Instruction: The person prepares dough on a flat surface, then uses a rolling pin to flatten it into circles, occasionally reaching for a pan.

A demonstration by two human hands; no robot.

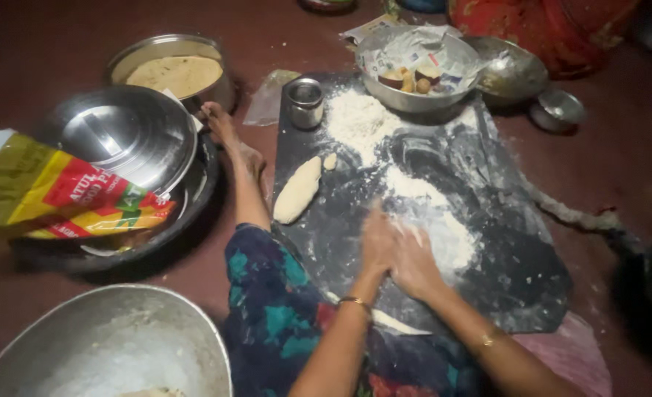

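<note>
Both hands are pressing down together on the floured black board [326, 220], the left hand [378, 239] and right hand [414, 261] touching side by side with fingers flattened rather than clenched; whether any dough is lying under their grip cannot be told. Just left of the hands an elongated dough roll [297, 190] is lying free on the board, and beyond them a flour heap [355, 117], a small steel cup [305, 102] and a steel bowl of dough balls [414, 70] are sitting.

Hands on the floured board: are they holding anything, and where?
Cannot be told: left hand and right hand press together, blurred, on the floured black board.
</note>
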